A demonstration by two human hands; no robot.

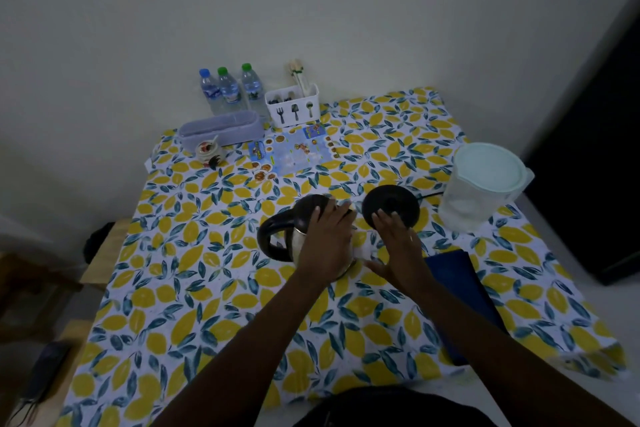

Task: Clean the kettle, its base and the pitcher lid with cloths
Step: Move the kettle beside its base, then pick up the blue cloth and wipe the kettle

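Observation:
A steel kettle (pixel 282 239) with a black handle and lid stands in the middle of the table. My left hand (pixel 327 239) lies over its top and right side, gripping it. Just right of the kettle, the round black base (pixel 393 199) sits flat on the tablecloth, its cord running off to the right. My right hand (pixel 398 246) is flat with fingers stretched out, its fingertips at the base's near edge, holding nothing that I can see. A clear pitcher (pixel 464 208) with a pale lid (pixel 488 166) stands at the right. A dark blue cloth (pixel 460 284) lies under my right forearm.
Along the back edge by the wall stand three water bottles (pixel 230 90), a white cutlery holder (pixel 294 107), a lilac box (pixel 221 132), a small jar (pixel 207 151) and a printed sheet (pixel 294 152). A wooden chair (pixel 104 253) is at the left.

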